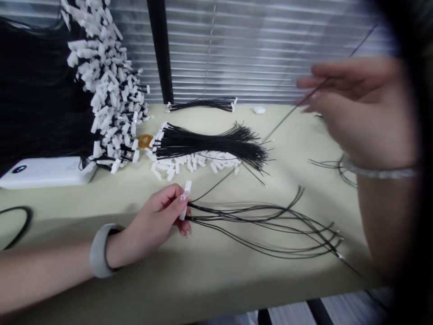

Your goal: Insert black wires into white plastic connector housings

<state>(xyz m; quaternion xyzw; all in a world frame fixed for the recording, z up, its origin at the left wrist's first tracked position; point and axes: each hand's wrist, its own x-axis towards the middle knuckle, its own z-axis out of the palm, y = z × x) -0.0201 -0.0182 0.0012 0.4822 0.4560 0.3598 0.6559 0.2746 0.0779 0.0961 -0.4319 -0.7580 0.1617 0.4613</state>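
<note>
My left hand is closed on a white plastic connector, gripped between thumb and fingers. Several thin black wires fan out from the connector to the right and lie over the tabletop. One black wire rises from it in a nearly straight line to my right hand, which is raised at the right and slightly blurred. That wire passes between the thumb and fingers of my right hand, and its free end sticks out above them.
A bundle of black wires lies on white connectors behind my left hand. White-tipped wires pile up at the left, near a white phone-like device. An amber ring, a smaller wire bundle and blinds are beyond.
</note>
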